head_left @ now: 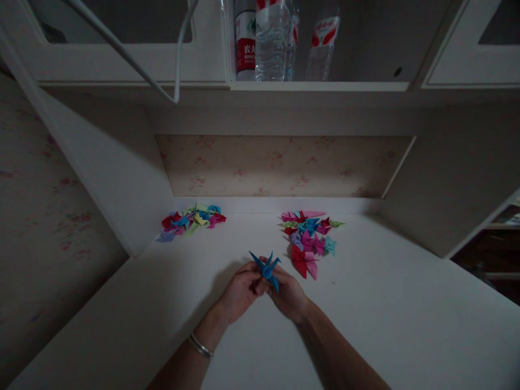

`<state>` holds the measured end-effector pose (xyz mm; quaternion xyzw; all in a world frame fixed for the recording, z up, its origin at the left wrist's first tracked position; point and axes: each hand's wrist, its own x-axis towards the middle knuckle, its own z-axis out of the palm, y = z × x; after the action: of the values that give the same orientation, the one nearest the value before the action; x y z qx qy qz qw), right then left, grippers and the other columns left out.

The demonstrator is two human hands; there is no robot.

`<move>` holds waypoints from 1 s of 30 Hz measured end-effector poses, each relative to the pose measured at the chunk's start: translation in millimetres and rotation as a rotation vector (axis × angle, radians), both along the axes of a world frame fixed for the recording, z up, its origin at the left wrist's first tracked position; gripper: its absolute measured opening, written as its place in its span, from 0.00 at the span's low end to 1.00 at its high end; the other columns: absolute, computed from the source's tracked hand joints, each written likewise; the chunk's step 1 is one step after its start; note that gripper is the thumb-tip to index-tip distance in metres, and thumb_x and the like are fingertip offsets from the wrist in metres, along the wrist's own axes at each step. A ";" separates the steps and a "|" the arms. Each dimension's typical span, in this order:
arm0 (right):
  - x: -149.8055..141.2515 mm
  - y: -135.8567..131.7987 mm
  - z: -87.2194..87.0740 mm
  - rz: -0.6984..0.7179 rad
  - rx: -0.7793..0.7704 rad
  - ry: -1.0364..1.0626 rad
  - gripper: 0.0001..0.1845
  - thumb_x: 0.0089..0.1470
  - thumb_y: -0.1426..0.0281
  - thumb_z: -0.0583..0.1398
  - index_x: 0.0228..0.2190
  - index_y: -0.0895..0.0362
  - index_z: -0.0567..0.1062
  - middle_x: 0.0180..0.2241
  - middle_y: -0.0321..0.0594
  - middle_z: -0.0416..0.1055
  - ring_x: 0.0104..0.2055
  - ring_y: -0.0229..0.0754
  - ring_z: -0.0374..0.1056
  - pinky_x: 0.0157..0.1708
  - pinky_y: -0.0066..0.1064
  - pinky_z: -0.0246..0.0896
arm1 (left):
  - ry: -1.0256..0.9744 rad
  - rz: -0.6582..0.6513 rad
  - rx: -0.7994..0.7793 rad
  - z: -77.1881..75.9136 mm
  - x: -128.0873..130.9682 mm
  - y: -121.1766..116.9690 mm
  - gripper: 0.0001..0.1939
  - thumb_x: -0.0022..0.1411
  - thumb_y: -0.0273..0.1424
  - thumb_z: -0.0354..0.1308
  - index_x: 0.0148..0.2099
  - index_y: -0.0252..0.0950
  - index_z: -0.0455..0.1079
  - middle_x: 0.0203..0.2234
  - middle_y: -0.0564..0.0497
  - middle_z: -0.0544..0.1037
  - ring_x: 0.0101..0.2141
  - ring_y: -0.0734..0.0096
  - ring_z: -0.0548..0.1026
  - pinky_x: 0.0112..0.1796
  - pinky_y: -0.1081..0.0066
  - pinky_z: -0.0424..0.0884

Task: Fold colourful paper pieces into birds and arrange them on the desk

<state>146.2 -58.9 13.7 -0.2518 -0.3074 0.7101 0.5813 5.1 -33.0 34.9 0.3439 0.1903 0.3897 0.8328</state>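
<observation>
A blue origami paper crane (268, 271) is held between my two hands, just above the middle of the white desk (260, 346). My left hand (241, 291) closes on it from the left, with a silver bangle (201, 345) on that wrist. My right hand (291, 299) grips it from the right. Some fingertips are hidden under the paper. Beyond my right hand lies a group of colourful folded paper pieces (307, 243), the nearest ones red and pink. Farther left, against the back edge, sits a pile of colourful folded paper (190, 219).
Overhead, a shelf (320, 86) holds several plastic bottles (271, 46). A white cable (138, 65) hangs down in a loop at the upper left. White side panels (447, 168) bound the desk left and right, and a floral-papered wall (284, 162) shows behind.
</observation>
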 end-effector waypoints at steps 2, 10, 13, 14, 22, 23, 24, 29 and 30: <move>-1.4 -2.4 -0.4 0.023 0.016 0.026 0.18 0.50 0.71 0.63 0.45 0.56 0.73 0.32 0.38 0.74 0.31 0.38 0.68 0.37 0.32 0.59 | -0.051 -0.013 -0.059 0.1 1.2 -0.8 0.08 0.52 0.21 0.56 0.36 0.32 0.72 0.24 0.53 0.72 0.21 0.81 0.66 0.25 0.77 0.60; -1.6 -6.0 1.5 -0.043 0.105 -0.016 0.14 0.47 0.70 0.67 0.39 0.56 0.76 0.38 0.41 0.74 0.37 0.40 0.68 0.43 0.35 0.59 | -0.063 -0.005 -0.193 -3.4 -1.0 0.4 0.08 0.53 0.23 0.58 0.37 0.31 0.72 0.25 0.53 0.73 0.20 0.83 0.64 0.25 0.78 0.60; -2.9 -5.1 2.6 -0.064 0.106 -0.037 0.11 0.47 0.68 0.67 0.35 0.56 0.77 0.35 0.40 0.74 0.35 0.39 0.67 0.40 0.33 0.60 | 0.057 0.049 -0.073 -8.4 2.6 2.9 0.07 0.54 0.28 0.59 0.37 0.32 0.71 0.23 0.53 0.72 0.21 0.80 0.66 0.23 0.77 0.59; -3.0 -4.3 2.5 -0.091 0.090 -0.041 0.09 0.47 0.68 0.67 0.33 0.56 0.77 0.33 0.38 0.74 0.34 0.38 0.67 0.39 0.32 0.60 | 0.116 0.092 -0.006 -10.7 4.0 4.3 0.07 0.54 0.30 0.59 0.36 0.33 0.70 0.22 0.53 0.71 0.20 0.80 0.66 0.22 0.77 0.58; -1.1 -0.2 -0.1 -0.243 -0.042 -0.049 0.08 0.45 0.68 0.68 0.27 0.57 0.76 0.27 0.35 0.71 0.28 0.34 0.63 0.28 0.25 0.57 | 0.463 0.463 0.383 -13.2 0.8 9.2 0.16 0.56 0.42 0.58 0.41 0.36 0.68 0.21 0.57 0.68 0.19 0.80 0.63 0.20 0.77 0.55; -1.3 -0.6 -0.2 -0.239 -0.038 -0.059 0.08 0.45 0.68 0.68 0.26 0.58 0.76 0.26 0.34 0.70 0.27 0.34 0.62 0.27 0.25 0.56 | 0.493 0.459 0.417 -11.7 0.6 8.2 0.17 0.56 0.43 0.58 0.42 0.35 0.69 0.20 0.57 0.67 0.20 0.79 0.63 0.20 0.76 0.55; -1.6 -0.9 -0.2 -0.232 -0.029 -0.070 0.08 0.44 0.68 0.68 0.25 0.58 0.75 0.25 0.34 0.69 0.26 0.33 0.62 0.26 0.25 0.55 | 0.518 0.450 0.443 -10.6 0.8 7.4 0.18 0.56 0.43 0.58 0.43 0.35 0.69 0.19 0.57 0.67 0.20 0.78 0.63 0.21 0.76 0.56; -3.4 -1.0 -1.7 -0.229 0.007 -0.108 0.08 0.44 0.68 0.68 0.27 0.58 0.76 0.26 0.36 0.71 0.25 0.34 0.61 0.24 0.25 0.54 | 0.554 0.426 0.538 -11.0 3.1 8.4 0.13 0.54 0.39 0.60 0.35 0.33 0.72 0.21 0.56 0.67 0.20 0.77 0.63 0.22 0.75 0.57; -3.5 -0.7 -2.2 -0.235 0.008 -0.112 0.08 0.44 0.68 0.68 0.27 0.58 0.76 0.27 0.36 0.71 0.25 0.34 0.61 0.24 0.25 0.53 | 0.557 0.428 0.550 -11.4 2.8 9.3 0.12 0.54 0.38 0.61 0.34 0.34 0.72 0.22 0.56 0.67 0.20 0.78 0.63 0.22 0.75 0.57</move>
<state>142.7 -59.7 11.5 -0.3229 -0.3106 0.6205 0.6435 7.9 -23.7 23.5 0.5974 0.3634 0.4820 0.5280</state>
